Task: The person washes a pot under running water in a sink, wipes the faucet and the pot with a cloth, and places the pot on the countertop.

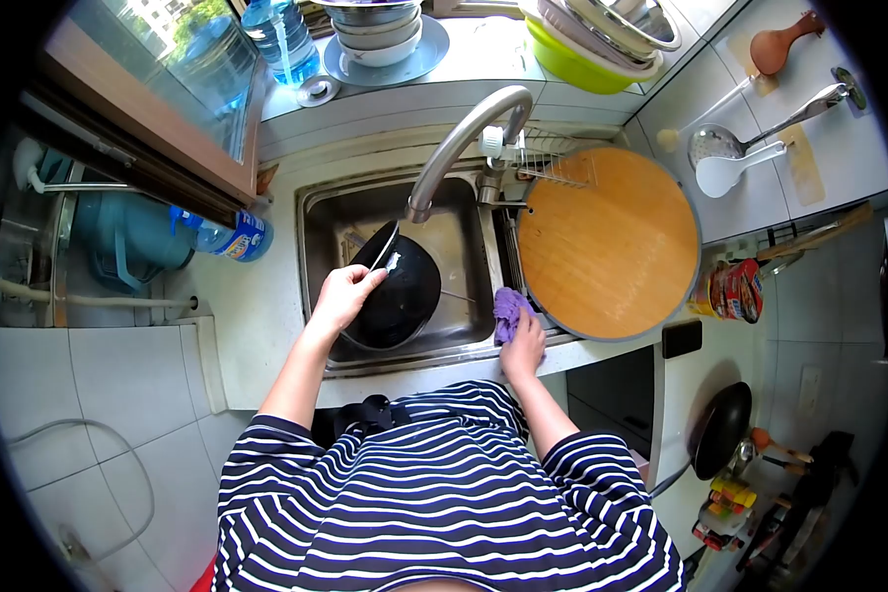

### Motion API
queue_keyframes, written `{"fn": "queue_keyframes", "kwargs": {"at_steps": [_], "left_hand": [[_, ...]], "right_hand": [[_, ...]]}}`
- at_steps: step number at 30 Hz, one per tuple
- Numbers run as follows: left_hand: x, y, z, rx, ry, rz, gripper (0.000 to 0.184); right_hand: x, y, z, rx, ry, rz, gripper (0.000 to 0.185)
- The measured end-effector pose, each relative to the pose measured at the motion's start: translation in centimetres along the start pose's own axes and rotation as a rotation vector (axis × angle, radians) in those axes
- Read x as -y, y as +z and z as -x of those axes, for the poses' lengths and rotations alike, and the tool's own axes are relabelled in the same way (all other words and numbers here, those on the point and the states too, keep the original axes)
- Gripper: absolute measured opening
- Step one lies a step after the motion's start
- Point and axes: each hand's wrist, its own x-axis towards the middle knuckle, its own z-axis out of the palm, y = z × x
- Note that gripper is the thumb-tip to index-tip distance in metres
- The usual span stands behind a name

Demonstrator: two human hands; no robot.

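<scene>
My left hand (341,296) is closed on the rim of a black pot (402,301), which is tilted inside the steel sink (464,232). A curved faucet (471,123) hangs over the pot. At the sink's right edge, my right hand (523,345) is closed on a crumpled purple cloth (510,310). Just right of the cloth lies a round wooden cutting board (612,242) with a grey rim.
Stacked bowls (377,35) and a green basin (582,64) stand on the back ledge. A blue-labelled bottle (242,239) is left of the sink. A black phone-like object (682,339) and a frying pan (722,430) lie at the right. Ladles (717,145) hang on the wall.
</scene>
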Motion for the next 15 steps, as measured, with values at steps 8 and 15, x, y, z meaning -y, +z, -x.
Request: {"fn": "queue_keyframes", "kwargs": {"at_steps": [8, 15], "left_hand": [[1.0, 0.1, 0.0, -0.092, -0.062, 0.217, 0.035], [0.9, -0.4, 1.1, 0.014, -0.089, 0.426, 0.045]], "right_hand": [[4.0, -5.0, -2.2, 0.054, 0.150, -1.128, 0.021], [11.6, -7.5, -0.7, 0.432, 0.224, -1.696, 0.018]]}}
